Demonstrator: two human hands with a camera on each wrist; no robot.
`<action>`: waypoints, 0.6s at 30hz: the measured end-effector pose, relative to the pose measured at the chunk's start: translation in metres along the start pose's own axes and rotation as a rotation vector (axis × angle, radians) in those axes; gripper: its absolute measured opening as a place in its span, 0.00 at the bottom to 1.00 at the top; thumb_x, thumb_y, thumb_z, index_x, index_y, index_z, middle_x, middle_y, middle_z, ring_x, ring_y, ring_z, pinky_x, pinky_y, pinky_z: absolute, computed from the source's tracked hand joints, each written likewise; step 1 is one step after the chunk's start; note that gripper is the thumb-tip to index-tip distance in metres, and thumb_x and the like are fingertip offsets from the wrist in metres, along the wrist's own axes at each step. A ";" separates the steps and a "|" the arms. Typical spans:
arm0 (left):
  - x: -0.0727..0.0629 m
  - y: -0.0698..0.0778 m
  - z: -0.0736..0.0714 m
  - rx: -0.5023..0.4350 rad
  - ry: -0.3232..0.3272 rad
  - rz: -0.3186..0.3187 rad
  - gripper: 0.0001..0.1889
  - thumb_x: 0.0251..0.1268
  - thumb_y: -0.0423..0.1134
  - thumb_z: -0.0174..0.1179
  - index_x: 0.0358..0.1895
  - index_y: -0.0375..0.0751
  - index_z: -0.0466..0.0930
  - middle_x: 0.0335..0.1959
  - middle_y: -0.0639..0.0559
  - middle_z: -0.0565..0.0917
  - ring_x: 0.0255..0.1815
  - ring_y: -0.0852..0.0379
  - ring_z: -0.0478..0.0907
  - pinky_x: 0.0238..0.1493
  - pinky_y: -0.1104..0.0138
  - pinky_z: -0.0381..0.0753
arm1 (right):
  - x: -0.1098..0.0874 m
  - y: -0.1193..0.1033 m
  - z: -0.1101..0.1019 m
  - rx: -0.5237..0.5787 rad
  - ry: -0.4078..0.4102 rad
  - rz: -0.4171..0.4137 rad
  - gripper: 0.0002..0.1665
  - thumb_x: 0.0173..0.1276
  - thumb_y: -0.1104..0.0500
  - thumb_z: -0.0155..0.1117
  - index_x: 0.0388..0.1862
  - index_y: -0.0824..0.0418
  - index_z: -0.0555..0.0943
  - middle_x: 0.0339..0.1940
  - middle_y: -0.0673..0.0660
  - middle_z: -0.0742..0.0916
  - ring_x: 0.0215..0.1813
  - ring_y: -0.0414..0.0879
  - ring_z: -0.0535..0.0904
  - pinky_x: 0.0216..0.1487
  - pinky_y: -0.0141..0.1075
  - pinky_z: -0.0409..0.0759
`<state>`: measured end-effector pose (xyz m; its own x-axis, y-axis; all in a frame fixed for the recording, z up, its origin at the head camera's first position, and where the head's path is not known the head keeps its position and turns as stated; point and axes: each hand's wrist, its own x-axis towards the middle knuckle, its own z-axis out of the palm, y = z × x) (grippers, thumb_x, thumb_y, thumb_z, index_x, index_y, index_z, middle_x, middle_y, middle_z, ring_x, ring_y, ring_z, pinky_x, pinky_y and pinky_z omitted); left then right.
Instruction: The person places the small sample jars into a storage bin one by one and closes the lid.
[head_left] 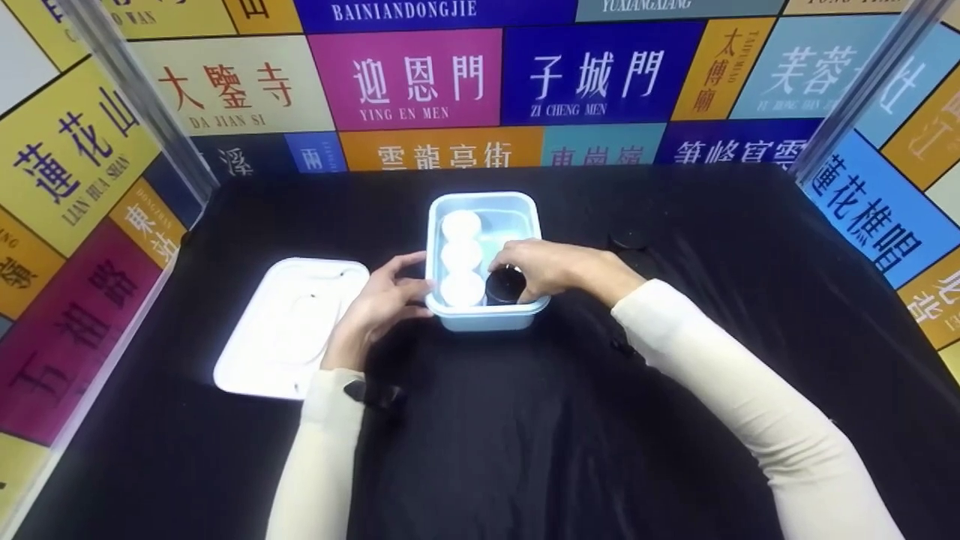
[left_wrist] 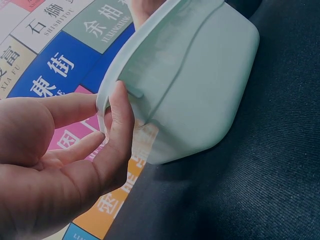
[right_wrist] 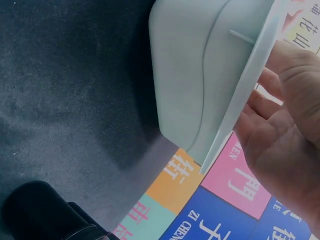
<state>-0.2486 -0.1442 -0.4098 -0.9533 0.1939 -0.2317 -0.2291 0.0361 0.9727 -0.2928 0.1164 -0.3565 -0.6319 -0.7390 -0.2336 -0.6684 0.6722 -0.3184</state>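
Observation:
A pale blue plastic food container stands on the black cloth, with three white round-topped items in a row along its left side. My left hand holds the container's left rim; in the left wrist view its fingers pinch the edge. Reaching in over the right rim, my right hand grips a black round-topped cylinder in the near right corner, beside the nearest white item. In the right wrist view, the container's wall hides the fingertips and the cylinder.
A white rectangular lid lies to the left, partly behind my left wrist. Another black cylinder stands on the cloth right of the container, also visible as a black cylinder in the right wrist view. Colourful lettered panels border the table.

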 end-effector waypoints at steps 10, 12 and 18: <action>-0.001 0.002 0.001 -0.002 -0.005 0.011 0.32 0.68 0.28 0.58 0.75 0.41 0.61 0.43 0.41 0.82 0.35 0.56 0.83 0.34 0.68 0.88 | -0.021 0.001 -0.011 0.134 0.195 -0.039 0.35 0.57 0.59 0.78 0.64 0.62 0.79 0.61 0.61 0.82 0.60 0.58 0.78 0.65 0.52 0.77; -0.001 0.001 0.001 0.000 -0.003 0.009 0.32 0.68 0.28 0.58 0.74 0.41 0.62 0.43 0.42 0.82 0.35 0.57 0.83 0.34 0.68 0.88 | -0.027 0.002 -0.012 0.165 0.268 -0.043 0.32 0.58 0.58 0.77 0.62 0.61 0.80 0.60 0.60 0.83 0.60 0.57 0.78 0.65 0.51 0.77; -0.001 0.001 0.001 0.002 -0.005 0.004 0.32 0.69 0.28 0.57 0.75 0.41 0.60 0.44 0.42 0.82 0.35 0.57 0.84 0.34 0.68 0.88 | -0.047 0.004 -0.012 0.255 0.438 -0.055 0.27 0.61 0.58 0.75 0.59 0.59 0.82 0.58 0.58 0.84 0.60 0.53 0.79 0.66 0.49 0.78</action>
<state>-0.2478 -0.1436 -0.4086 -0.9531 0.1992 -0.2277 -0.2249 0.0371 0.9737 -0.2710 0.1542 -0.3360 -0.7403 -0.6479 0.1794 -0.6226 0.5602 -0.5465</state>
